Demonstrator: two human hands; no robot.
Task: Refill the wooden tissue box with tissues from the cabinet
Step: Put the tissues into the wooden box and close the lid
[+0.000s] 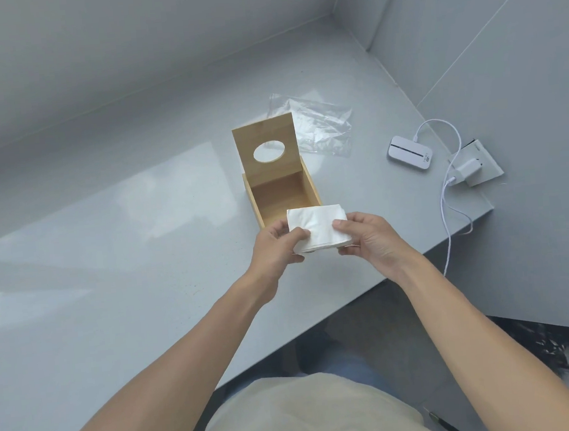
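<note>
At frame centre, the left hand (275, 247) and right hand (371, 238) are both pinching a soft white tissue stack (315, 228) before the open, smooth wooden tissue box (282, 184).

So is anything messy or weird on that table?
A little. A crumpled clear plastic wrapper lies loose behind the wooden tissue box, whose lid stands open. A white cable dangles over the table edge. Nothing looks spilled or broken.

Clear plastic wrapper (316, 123), white device (409, 152), charger (465, 169).
</note>
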